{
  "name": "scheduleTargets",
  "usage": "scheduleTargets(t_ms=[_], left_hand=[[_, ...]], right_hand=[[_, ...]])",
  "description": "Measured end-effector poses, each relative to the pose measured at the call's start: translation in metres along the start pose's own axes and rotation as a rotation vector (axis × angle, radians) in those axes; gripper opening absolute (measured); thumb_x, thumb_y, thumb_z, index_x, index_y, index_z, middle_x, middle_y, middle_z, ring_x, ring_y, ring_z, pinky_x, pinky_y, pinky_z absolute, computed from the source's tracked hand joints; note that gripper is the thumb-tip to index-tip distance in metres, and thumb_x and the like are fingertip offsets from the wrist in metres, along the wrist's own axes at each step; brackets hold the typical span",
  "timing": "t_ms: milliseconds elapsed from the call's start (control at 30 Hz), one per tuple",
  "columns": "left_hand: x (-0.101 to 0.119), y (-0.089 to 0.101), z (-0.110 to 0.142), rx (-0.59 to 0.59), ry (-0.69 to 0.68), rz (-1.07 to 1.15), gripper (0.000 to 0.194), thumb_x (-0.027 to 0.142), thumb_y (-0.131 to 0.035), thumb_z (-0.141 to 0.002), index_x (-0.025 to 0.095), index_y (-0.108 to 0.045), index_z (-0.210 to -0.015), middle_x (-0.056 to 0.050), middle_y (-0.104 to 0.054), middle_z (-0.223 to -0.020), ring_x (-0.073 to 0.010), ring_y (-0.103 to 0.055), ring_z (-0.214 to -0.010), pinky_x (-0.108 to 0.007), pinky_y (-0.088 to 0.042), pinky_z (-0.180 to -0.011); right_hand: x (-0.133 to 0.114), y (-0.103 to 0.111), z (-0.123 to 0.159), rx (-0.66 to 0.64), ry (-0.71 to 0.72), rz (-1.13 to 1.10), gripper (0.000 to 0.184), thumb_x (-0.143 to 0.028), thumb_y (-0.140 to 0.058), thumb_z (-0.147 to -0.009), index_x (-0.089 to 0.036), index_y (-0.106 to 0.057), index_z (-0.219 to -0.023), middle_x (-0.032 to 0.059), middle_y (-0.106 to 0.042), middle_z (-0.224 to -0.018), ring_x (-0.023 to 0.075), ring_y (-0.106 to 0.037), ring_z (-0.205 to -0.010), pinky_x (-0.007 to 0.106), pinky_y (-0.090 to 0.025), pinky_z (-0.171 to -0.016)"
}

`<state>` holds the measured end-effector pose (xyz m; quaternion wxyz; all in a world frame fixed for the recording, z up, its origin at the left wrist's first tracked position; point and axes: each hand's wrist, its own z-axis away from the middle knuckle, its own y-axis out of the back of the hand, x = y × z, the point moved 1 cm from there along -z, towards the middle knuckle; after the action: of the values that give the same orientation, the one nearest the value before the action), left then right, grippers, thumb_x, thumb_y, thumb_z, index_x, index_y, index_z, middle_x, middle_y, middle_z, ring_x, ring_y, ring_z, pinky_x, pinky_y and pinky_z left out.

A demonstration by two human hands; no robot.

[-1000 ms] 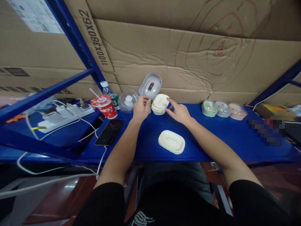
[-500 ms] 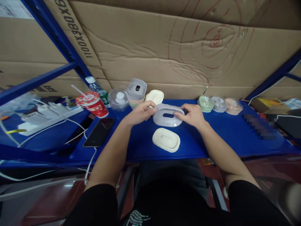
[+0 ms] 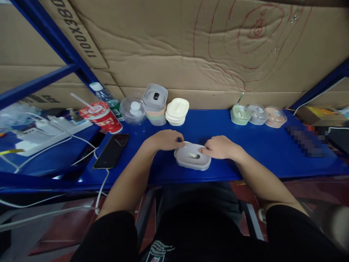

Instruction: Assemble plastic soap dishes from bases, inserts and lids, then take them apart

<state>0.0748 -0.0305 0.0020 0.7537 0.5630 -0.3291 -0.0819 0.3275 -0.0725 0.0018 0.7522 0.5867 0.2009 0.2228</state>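
Note:
A grey plastic lid (image 3: 185, 162) with an oval slot lies over a cream lid insert (image 3: 191, 155) near the table's front edge. The insert's raised ridge shows through the slot, and most of the rest of it is covered. My left hand (image 3: 167, 140) grips the grey lid's back left corner with curled fingers. My right hand (image 3: 221, 147) holds its right side, the thumb on top and the other fingers bent under or behind. Behind stand a stack of cream inserts (image 3: 177, 109) and a stack of coloured slotted lids (image 3: 155, 96), grey on top.
Clear round lids (image 3: 133, 109), a red paper cup (image 3: 102, 118), a bottle (image 3: 105, 96) and a phone (image 3: 111, 151) stand or lie on the left. Green (image 3: 240, 114), grey (image 3: 257, 114) and pink (image 3: 276, 116) boxes stand at the back right. A power strip (image 3: 54, 134) with cables lies far left.
Both hands have brought the grey lid down and toward me, onto the cream insert that lay uncovered on the table. The view has shifted slightly.

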Motion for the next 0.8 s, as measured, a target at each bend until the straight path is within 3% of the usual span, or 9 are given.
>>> scheduleTargets(t_ms=[67,133,300,500,600,667,733,800], left_hand=[[-0.002,-0.001,-0.002,0.011,0.064,-0.066,0.032,0.053,-0.061,-0.093,0.027,-0.078,-0.090,-0.005,-0.079,-0.084,-0.0220,-0.071,-0.071,-0.031,-0.044,-0.064],[-0.003,-0.002,-0.004,-0.049,0.113,-0.085,0.038,0.056,-0.054,-0.096,0.024,-0.073,-0.087,-0.005,-0.077,-0.076,-0.0210,-0.069,-0.065,-0.032,-0.043,-0.062],[-0.003,0.001,-0.008,-0.171,0.150,0.064,0.040,0.055,-0.047,-0.097,0.020,-0.065,-0.090,-0.004,-0.076,-0.076,-0.0166,-0.066,-0.055,-0.030,-0.045,-0.059],[-0.007,0.001,-0.011,-0.032,0.213,-0.148,0.042,0.063,-0.061,-0.087,0.022,-0.067,-0.079,-0.006,-0.076,-0.083,-0.0217,-0.069,-0.078,-0.031,-0.038,-0.064],[-0.011,0.007,-0.010,0.048,0.174,-0.075,0.042,0.062,-0.065,-0.085,0.021,-0.069,-0.078,-0.005,-0.076,-0.083,-0.0206,-0.067,-0.078,-0.030,-0.038,-0.064],[-0.018,0.017,-0.006,0.260,0.172,0.055,0.041,0.060,-0.063,-0.087,0.021,-0.069,-0.078,-0.004,-0.074,-0.079,-0.0190,-0.065,-0.074,-0.029,-0.040,-0.064],[-0.029,0.032,0.003,0.656,0.268,0.145,0.040,0.057,-0.059,-0.092,0.020,-0.069,-0.083,-0.004,-0.073,-0.078,-0.0191,-0.065,-0.075,-0.030,-0.044,-0.067],[-0.046,0.046,0.015,1.071,0.452,0.149,0.035,0.051,-0.055,-0.097,0.019,-0.069,-0.092,-0.004,-0.072,-0.081,-0.0208,-0.067,-0.080,-0.032,-0.049,-0.074]], right_hand=[[-0.001,-0.001,-0.004,0.029,-0.063,0.025,0.062,-0.055,-0.037,-0.107,-0.020,-0.084,-0.085,0.0177,-0.081,-0.088,0.0344,-0.077,-0.083,0.039,-0.048,-0.062],[-0.003,0.000,-0.008,0.039,-0.126,0.038,0.066,-0.055,-0.032,-0.108,-0.018,-0.084,-0.090,0.0188,-0.081,-0.091,0.0351,-0.078,-0.087,0.040,-0.050,-0.065],[0.002,-0.001,-0.018,0.056,-0.255,-0.002,0.076,-0.067,-0.025,-0.106,-0.018,-0.082,-0.097,0.0176,-0.081,-0.100,0.0370,-0.077,-0.096,0.040,-0.052,-0.070],[0.016,-0.008,-0.031,0.154,-0.297,-0.122,0.066,-0.076,-0.037,-0.100,-0.024,-0.076,-0.111,0.0121,-0.081,-0.103,0.0340,-0.076,-0.101,0.036,-0.049,-0.072],[0.020,-0.012,-0.034,0.163,-0.288,-0.183,0.063,-0.077,-0.039,-0.100,-0.026,-0.074,-0.114,0.0105,-0.081,-0.107,0.0333,-0.075,-0.104,0.036,-0.049,-0.074],[0.023,-0.014,-0.036,0.167,-0.283,-0.213,0.063,-0.077,-0.040,-0.100,-0.026,-0.073,-0.114,0.0099,-0.081,-0.108,0.0328,-0.075,-0.104,0.036,-0.049,-0.075],[0.026,-0.016,-0.037,0.170,-0.271,-0.237,0.062,-0.078,-0.041,-0.099,-0.026,-0.073,-0.115,0.0095,-0.081,-0.107,0.0319,-0.074,-0.103,0.035,-0.049,-0.075],[0.028,-0.017,-0.037,0.176,-0.255,-0.252,0.061,-0.077,-0.043,-0.099,-0.025,-0.073,-0.114,0.0093,-0.080,-0.105,0.0307,-0.074,-0.101,0.034,-0.049,-0.074]])
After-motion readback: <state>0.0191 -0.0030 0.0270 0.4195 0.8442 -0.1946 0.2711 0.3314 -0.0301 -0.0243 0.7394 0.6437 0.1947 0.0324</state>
